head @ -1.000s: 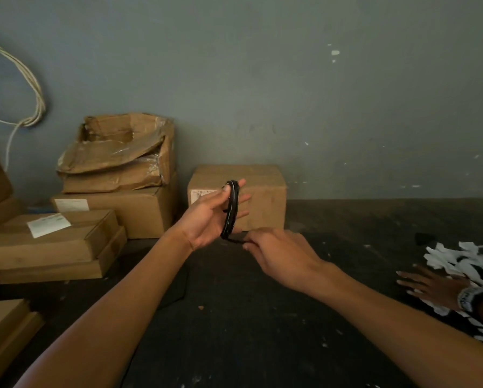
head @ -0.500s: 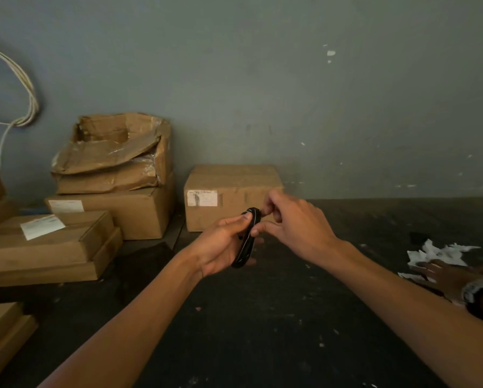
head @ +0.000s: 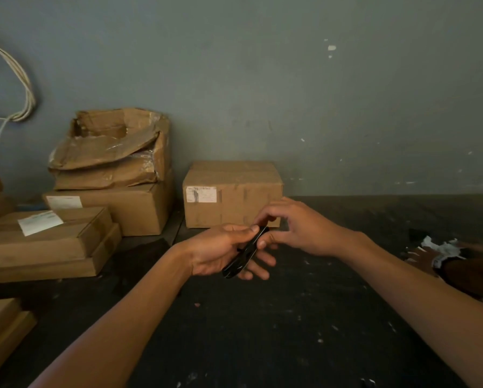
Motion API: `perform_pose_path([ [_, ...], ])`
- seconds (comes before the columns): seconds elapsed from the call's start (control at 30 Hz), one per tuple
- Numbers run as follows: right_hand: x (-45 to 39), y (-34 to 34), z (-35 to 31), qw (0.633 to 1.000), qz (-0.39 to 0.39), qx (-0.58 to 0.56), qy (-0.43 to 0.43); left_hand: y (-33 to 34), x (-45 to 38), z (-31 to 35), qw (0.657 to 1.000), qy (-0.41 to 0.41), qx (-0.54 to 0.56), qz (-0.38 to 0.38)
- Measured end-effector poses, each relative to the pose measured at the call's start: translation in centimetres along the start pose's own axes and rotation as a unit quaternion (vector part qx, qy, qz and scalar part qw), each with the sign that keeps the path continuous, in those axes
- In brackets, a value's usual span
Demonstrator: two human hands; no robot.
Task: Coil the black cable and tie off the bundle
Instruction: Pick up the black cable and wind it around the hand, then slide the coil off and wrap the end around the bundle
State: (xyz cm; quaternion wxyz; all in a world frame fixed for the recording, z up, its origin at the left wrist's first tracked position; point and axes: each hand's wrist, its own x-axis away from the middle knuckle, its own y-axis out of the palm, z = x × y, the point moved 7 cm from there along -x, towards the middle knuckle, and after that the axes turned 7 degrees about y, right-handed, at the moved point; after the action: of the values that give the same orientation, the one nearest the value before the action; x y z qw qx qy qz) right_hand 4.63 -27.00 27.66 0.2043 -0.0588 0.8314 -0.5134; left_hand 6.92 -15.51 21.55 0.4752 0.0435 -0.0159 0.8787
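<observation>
Cardboard boxes (head: 231,193) stand stacked against the grey wall (head: 290,93), above a dark, speckled floor (head: 262,331). In front of them the left hand (head: 217,252) cups the coiled black cable (head: 244,253), thumb pressed on top and fingers (head: 258,266) curled beneath, so the flattened loop slants between them. The right hand (head: 304,228) pinches the coil's upper end with thumb and fingertips (the other fingers spread loosely). A second person's hand (head: 422,253) rests among white scraps (head: 441,245) far right.
</observation>
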Motion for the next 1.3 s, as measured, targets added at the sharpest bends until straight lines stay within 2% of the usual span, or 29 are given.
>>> perform_pose_path([
  [0.1, 0.2, 0.2, 0.4, 0.999, 0.002, -0.044, 0.014, -0.3, -0.2, 0.4, 0.994, 0.019, -0.093, 0.060],
  [0.27, 0.4, 1.7, 2.5, 0.983, -0.008, -0.169, 0.074, -0.4, -0.7, 0.6, 0.975, 0.059, -0.166, 0.134],
  [0.47, 1.9, 4.3, 4.0, 0.928, -0.019, -0.342, 0.146, -0.3, -1.0, 0.2, 0.943, 0.132, -0.247, 0.179],
  [0.6, 3.3, 6.1, 5.4, 0.901, -0.019, -0.385, 0.201, 0.3, -1.0, -1.6, 0.935, 0.153, -0.285, 0.148],
  [0.9, 9.0, 12.7, 9.1, 0.803, -0.028, -0.470, 0.365, 2.0, -1.5, -9.7, 0.957, 0.098, -0.239, 0.132],
  [1.0, 11.2, 14.6, 10.1, 0.769, -0.005, -0.496, 0.402, 3.4, -1.8, -12.3, 0.965, 0.070, -0.213, 0.138],
  [1.1, 13.1, 16.1, 11.0, 0.740, -0.017, -0.518, 0.430, 4.6, -2.3, -14.5, 0.970, 0.049, -0.196, 0.138],
  [1.2, 14.8, 16.8, 11.4, 0.722, -0.038, -0.530, 0.443, 5.2, -2.6, -16.0, 0.971, 0.036, -0.191, 0.140],
  [1.3, 16.2, 16.9, 12.1, 0.721, -0.046, -0.525, 0.449, 5.7, -2.9, -17.3, 0.973, 0.027, -0.173, 0.148],
])
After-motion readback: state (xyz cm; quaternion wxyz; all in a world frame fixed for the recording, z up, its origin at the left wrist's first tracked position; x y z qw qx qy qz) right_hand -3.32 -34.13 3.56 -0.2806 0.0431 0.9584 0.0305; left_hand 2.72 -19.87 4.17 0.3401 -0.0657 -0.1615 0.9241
